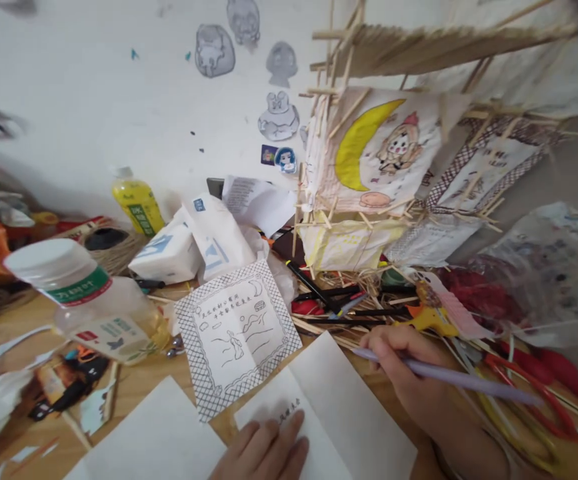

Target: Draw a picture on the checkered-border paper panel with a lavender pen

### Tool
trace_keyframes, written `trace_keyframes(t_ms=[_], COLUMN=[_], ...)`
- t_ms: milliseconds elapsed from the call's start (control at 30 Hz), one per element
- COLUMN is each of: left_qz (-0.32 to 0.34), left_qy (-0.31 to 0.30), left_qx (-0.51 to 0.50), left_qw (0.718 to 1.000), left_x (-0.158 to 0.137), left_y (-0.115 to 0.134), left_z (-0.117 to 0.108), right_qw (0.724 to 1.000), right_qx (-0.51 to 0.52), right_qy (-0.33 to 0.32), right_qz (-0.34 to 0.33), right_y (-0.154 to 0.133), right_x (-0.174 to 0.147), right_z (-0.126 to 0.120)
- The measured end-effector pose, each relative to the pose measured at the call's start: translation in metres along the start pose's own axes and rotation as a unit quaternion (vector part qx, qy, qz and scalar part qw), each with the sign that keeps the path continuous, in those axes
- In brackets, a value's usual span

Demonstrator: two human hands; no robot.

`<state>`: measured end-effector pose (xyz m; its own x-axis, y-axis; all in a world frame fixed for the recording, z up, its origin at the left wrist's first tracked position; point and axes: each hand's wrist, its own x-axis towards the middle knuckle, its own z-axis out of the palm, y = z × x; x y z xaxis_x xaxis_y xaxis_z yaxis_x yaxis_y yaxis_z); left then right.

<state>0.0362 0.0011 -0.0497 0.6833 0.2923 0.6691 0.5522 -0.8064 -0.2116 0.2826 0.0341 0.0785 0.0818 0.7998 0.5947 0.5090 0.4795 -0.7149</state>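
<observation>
My left hand lies with fingers stretched over a folded white sheet, beside a few handwritten characters. My right hand grips a lilac pen, its tip pointing left, just off the sheet's upper right edge. Behind the sheet lies a card with an ink drawing, bordered by crosshatching and showing a moon, hills, a figure and writing. Another blank white sheet rests to the left of my left hand.
A large clear bottle leans at left, with a yellow bottle and tissue packs behind. A stick-built frame with drawings rises at right. Scissors, pens and loose sticks crowd the right side.
</observation>
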Motion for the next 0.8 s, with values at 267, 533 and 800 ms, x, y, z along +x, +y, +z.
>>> trace_keyframes(t_ms=[267,533,800], left_qz=[0.056,0.017,0.016], left_qy=[-0.094,-0.288,-0.280], left_qx=[-0.024,-0.046,-0.053], left_qw=[0.994,0.956,0.958], left_x=[0.010,0.053,0.054], left_y=[-0.018,-0.009,-0.008], left_z=[-0.027,-0.077,-0.086], right_qw=[0.991,0.992,0.988], right_qx=[-0.062,0.008,0.120], right_qy=[-0.106,-0.092,-0.033], right_qz=[-0.042,-0.082,0.091], right_y=[0.019,0.037,0.040], right_x=[-0.017,-0.053,-0.056], right_z=[-0.023,0.002,0.000])
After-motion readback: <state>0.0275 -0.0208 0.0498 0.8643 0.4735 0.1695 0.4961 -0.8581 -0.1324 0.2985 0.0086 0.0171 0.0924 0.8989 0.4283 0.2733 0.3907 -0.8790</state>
